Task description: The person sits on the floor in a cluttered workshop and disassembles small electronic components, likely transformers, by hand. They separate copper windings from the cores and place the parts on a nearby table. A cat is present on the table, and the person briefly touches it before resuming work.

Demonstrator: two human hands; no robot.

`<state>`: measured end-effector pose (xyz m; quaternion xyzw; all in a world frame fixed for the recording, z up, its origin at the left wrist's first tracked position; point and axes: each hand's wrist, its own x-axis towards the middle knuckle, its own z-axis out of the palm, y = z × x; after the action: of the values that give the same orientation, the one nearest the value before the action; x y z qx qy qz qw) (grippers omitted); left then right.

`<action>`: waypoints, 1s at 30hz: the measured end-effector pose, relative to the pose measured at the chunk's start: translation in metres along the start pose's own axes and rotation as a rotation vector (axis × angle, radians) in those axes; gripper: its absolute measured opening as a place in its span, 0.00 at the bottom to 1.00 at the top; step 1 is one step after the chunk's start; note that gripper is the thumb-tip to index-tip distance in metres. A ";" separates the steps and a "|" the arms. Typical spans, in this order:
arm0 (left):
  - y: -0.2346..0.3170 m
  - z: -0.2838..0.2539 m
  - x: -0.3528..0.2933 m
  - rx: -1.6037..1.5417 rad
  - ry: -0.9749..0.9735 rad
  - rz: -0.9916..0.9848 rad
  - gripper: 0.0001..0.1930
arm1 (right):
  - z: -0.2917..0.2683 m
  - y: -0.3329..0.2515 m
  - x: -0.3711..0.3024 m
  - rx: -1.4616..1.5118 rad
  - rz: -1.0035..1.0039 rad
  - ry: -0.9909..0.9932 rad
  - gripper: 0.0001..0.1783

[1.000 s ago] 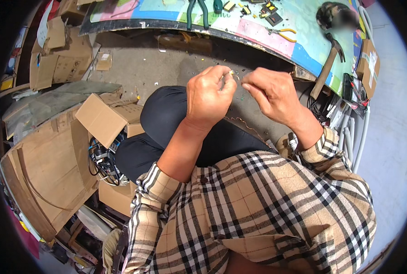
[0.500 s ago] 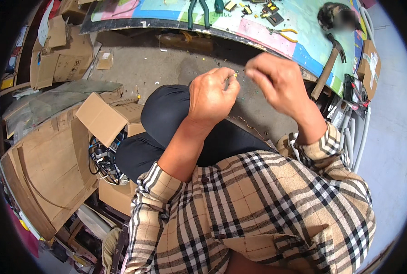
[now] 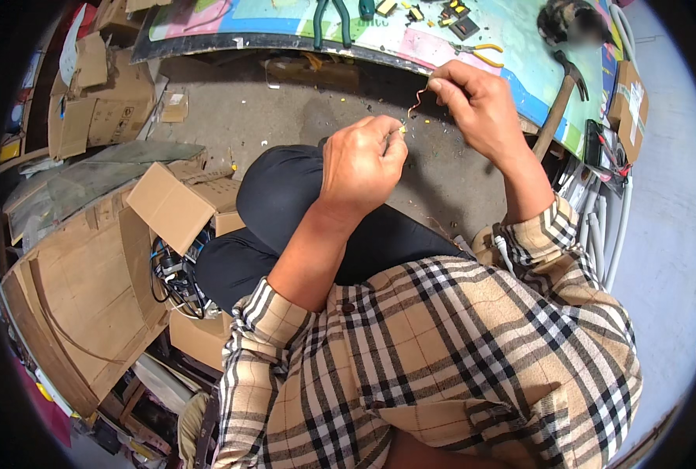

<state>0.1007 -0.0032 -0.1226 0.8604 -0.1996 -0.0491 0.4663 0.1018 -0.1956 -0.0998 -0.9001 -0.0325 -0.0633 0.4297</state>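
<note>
My left hand (image 3: 362,166) is closed in a pinch above my knees. A small yellow piece (image 3: 402,128) shows between its thumb and forefinger; most of it is hidden by the fingers. Up and to the right, my right hand (image 3: 479,105) is also closed, its thumb and forefinger gripping one end of a thin copper-coloured wire (image 3: 415,103). The wire hangs wavy in the gap between the hands, its lower end close to the yellow piece. Whether it is joined to that piece I cannot tell.
On the colourful table (image 3: 270,30) lie green-handled pliers (image 3: 333,22), small yellow-handled pliers (image 3: 481,53), black and yellow parts (image 3: 461,23) and a hammer (image 3: 560,105). A furry cat (image 3: 560,22) sits there too. Cardboard boxes (image 3: 174,207) stand left; white pipes (image 3: 598,227) lean right.
My right hand has moved up and slightly right, and the wire now shows stretched between the hands. My left hand has stayed nearly still, holding the yellow piece.
</note>
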 end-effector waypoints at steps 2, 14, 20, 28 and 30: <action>-0.001 -0.001 0.000 -0.020 0.034 -0.015 0.06 | -0.012 -0.024 -0.003 0.102 -0.075 -0.083 0.08; -0.002 0.002 -0.003 -0.120 0.009 -0.058 0.04 | -0.012 0.030 -0.019 -0.065 0.267 -0.196 0.11; -0.003 0.002 0.000 -0.032 -0.035 -0.015 0.07 | -0.007 0.003 0.009 0.236 0.111 0.050 0.09; -0.009 0.003 0.006 -0.108 -0.048 -0.202 0.08 | -0.027 0.011 0.013 0.256 0.067 0.051 0.10; -0.016 -0.001 0.011 -0.242 -0.072 -0.281 0.08 | -0.030 0.026 0.015 0.325 0.215 -0.023 0.12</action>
<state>0.1158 0.0010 -0.1337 0.8150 -0.0869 -0.1683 0.5477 0.1169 -0.2354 -0.0991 -0.8180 0.0490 -0.0009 0.5731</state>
